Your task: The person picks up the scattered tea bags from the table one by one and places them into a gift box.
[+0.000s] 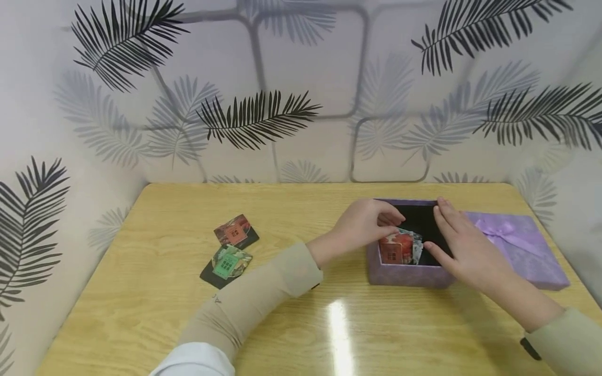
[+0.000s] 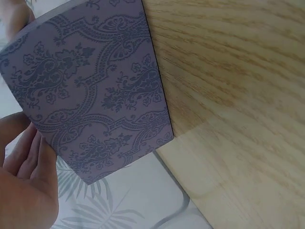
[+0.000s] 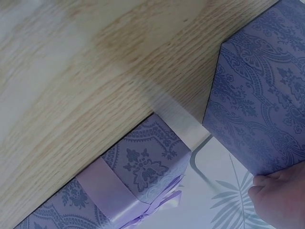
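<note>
A purple patterned box (image 1: 411, 276) with a black inside stands toward the right of the table. Several small picture cards (image 1: 394, 249), red and grey, lean together inside it by the near wall. My left hand (image 1: 359, 224) reaches over the left wall, its thumb tip at the cards' top edge and a gap between thumb and bent fingers. In the left wrist view that hand (image 2: 28, 176) is beside the box rim. My right hand (image 1: 470, 250) rests on the right wall with straight fingers, thumb over the inside. The right wrist view has its fingers (image 3: 271, 191) at the rim.
A purple lid (image 1: 541, 261) with a ribbon bow (image 1: 505, 230) lies right of the box, behind the right forearm. On the left of the wooden table (image 1: 155, 250) lie a red-and-black card (image 1: 235, 232) and a green-and-black card (image 1: 227, 265). A leaf-patterned wall stands behind.
</note>
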Available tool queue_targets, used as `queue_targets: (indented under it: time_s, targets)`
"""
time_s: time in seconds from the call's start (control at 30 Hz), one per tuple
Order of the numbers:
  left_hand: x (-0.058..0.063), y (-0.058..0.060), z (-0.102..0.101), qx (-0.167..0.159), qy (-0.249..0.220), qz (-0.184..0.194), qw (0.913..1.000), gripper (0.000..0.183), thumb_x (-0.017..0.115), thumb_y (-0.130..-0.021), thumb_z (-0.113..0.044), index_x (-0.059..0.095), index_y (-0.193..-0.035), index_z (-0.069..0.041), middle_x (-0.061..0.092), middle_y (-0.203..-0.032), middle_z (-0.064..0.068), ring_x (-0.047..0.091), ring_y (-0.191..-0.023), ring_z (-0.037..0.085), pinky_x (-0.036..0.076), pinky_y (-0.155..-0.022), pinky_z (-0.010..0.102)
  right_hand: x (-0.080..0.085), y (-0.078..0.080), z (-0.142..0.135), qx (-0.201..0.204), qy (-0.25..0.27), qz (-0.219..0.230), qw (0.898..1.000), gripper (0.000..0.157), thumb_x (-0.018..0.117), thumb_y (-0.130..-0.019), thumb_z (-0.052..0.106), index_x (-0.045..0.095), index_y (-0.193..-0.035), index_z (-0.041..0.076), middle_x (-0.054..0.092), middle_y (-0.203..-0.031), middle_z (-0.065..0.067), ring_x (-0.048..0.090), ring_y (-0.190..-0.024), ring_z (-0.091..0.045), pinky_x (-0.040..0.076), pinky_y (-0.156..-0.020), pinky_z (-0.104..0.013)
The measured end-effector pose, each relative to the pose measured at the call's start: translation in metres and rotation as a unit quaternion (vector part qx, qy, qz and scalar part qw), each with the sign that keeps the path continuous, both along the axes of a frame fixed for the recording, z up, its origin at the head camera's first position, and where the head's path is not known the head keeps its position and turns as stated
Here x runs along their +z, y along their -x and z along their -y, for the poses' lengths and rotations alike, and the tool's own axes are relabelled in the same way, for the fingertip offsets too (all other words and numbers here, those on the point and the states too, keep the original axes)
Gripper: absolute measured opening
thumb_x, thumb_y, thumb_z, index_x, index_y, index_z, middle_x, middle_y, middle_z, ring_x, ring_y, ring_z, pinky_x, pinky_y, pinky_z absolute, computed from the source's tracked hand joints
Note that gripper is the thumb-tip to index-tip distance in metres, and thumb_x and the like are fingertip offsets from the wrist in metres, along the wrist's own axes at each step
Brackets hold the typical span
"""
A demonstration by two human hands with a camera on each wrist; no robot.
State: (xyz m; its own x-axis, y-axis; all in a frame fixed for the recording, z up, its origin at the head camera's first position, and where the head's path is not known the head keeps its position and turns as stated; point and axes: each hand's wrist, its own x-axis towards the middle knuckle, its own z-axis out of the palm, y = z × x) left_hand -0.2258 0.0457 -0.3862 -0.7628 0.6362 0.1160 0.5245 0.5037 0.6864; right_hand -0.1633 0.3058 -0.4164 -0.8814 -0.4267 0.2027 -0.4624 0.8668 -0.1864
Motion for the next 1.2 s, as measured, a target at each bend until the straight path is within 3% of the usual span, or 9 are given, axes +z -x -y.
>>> queue_targets:
  time_s: [0.23, 0.47, 0.83, 1.07, 1.2]
  targets:
    - [0.005, 0.002, 0.028, 0.035, -0.075, 0.03, 0.9962, 0.023, 0.079, -0.097, -0.012, 0.079, -0.12, -0.007, 0.082, -0.112, 0.007, 0.079, -0.097, 0.015, 0.057, -0.082, 0.013, -0.002, 0.001, 0.0, -0.002, 0.002, 0.009, 1.0, 0.081, 0.055, -0.11, 0.042, 0.026, -0.162, -0.012, 0.022, -0.172, -0.033, 0.019, -0.163, -0.046, 0.0, -0.137, -0.038]
    - [0.011, 0.004, 0.068, 0.087, -0.082, 0.02, 0.9927, 0.026, 0.084, -0.093, -0.014, 0.08, -0.118, -0.005, 0.082, -0.112, 0.008, 0.079, -0.098, 0.02, 0.06, -0.084, 0.017, -0.001, 0.001, 0.001, -0.001, -0.001, 0.011, 1.0, 0.082, 0.055, -0.11, 0.043, 0.024, -0.164, -0.011, 0.02, -0.173, -0.032, 0.017, -0.164, -0.045, -0.001, -0.137, -0.037]
    - [0.021, -0.012, 0.141, 0.154, -0.086, 0.029, 0.9839, 0.022, 0.081, -0.096, -0.011, 0.08, -0.116, -0.006, 0.081, -0.115, 0.011, 0.078, -0.102, 0.024, 0.064, -0.091, 0.034, 0.0, -0.002, -0.001, -0.001, 0.0, 0.009, 1.0, 0.081, 0.055, -0.11, 0.042, 0.025, -0.163, -0.012, 0.021, -0.172, -0.033, 0.019, -0.163, -0.045, 0.0, -0.137, -0.038]
    - [0.013, -0.021, 0.189, 0.204, -0.084, 0.026, 0.9751, 0.022, 0.081, -0.095, -0.011, 0.08, -0.117, -0.005, 0.08, -0.116, 0.014, 0.078, -0.102, 0.029, 0.064, -0.092, 0.041, 0.001, -0.002, 0.0, -0.003, 0.0, 0.014, 1.0, 0.081, 0.054, -0.111, 0.041, 0.025, -0.162, -0.013, 0.02, -0.172, -0.033, 0.017, -0.163, -0.046, -0.001, -0.137, -0.038]
    - [0.006, -0.026, 0.213, 0.235, -0.075, 0.021, 0.9689, 0.024, 0.081, -0.096, -0.012, 0.079, -0.118, -0.004, 0.08, -0.118, 0.015, 0.078, -0.102, 0.029, 0.065, -0.088, 0.036, 0.002, -0.003, 0.0, -0.003, 0.003, 0.017, 1.0, 0.081, 0.054, -0.111, 0.041, 0.025, -0.162, -0.013, 0.02, -0.172, -0.033, 0.018, -0.163, -0.047, 0.0, -0.137, -0.039]
